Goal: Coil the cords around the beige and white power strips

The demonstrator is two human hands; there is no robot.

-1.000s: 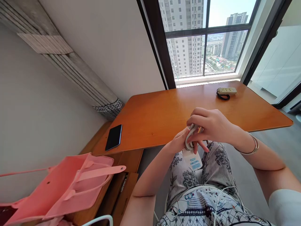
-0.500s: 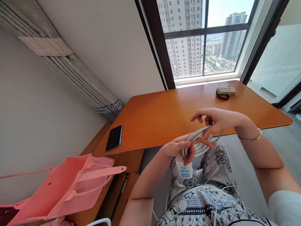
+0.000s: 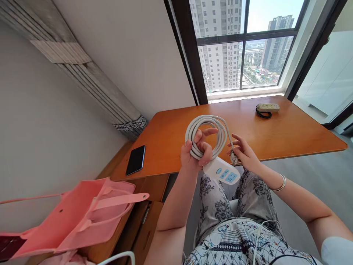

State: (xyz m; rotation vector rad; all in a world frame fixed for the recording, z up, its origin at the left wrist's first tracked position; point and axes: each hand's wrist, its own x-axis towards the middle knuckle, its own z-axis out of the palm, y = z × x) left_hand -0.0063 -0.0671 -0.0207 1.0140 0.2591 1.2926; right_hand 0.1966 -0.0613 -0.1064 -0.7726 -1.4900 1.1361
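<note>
My left hand (image 3: 197,149) is closed around the coiled white cable (image 3: 223,136) of a power strip, holding the loops upright above the table's near edge. Below the coil hangs the white power strip (image 3: 220,171), its blue sockets facing up, over my lap. My right hand (image 3: 245,154) is at the cable's free end, its thumb and fingers around the plug (image 3: 234,158). Some of its fingers are spread past the cable, and part of the plug is hidden.
On the wooden table (image 3: 171,140) lie a dark phone (image 3: 135,160) at the left and a beige power strip (image 3: 268,107) with a black cord at the far right. A pink bag (image 3: 91,217) stands on the lower wooden surface at my left.
My left hand has raised the coil and turned its round face towards me; the power strip has swung up to the right. My right hand has moved down from the loops to the plug.
</note>
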